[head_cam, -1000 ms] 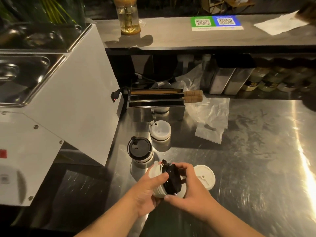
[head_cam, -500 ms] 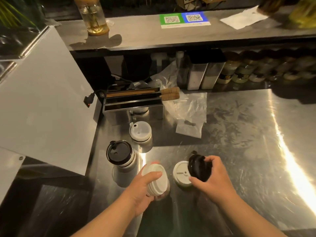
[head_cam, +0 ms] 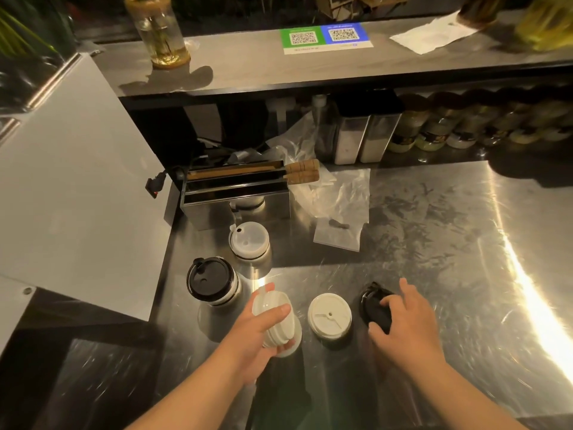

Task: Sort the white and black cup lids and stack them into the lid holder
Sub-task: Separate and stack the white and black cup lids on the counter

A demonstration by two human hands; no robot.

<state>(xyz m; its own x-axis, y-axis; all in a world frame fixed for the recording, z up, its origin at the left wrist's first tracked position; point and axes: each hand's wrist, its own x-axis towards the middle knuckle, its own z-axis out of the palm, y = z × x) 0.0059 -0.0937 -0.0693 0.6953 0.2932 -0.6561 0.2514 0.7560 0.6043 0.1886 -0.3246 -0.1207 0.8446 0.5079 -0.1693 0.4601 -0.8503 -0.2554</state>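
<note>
a white machine panel (head_cam: 77, 181) fills the left edge, beside a scuffed stainless steel counter (head_cam: 434, 243) lit by a bright glare streak on the right. at the back of the counter a steel lid holder (head_cam: 235, 197) stands with two wooden handles (head_cam: 302, 170) sticking out of it to the right. in front of it sits a stack topped by a white lid (head_cam: 249, 239), and nearer left a stack topped by a black lid (head_cam: 210, 281). the left hand (head_cam: 254, 333) is wrapped around a tilted stack of white lids (head_cam: 274, 318), thumb across its side, its low end close to the counter. just right of it a single white lid (head_cam: 329, 315) lies flat. further right, the right hand (head_cam: 403, 324) closes its fingers on a black lid (head_cam: 375, 308) tilted on edge against the counter. crumpled clear plastic bags (head_cam: 335, 206) lie behind. above, a dark shelf (head_cam: 279, 69) carries a glass jar (head_cam: 158, 32), qr code cards (head_cam: 325, 37) and paper (head_cam: 434, 32); containers line up beneath it.
</note>
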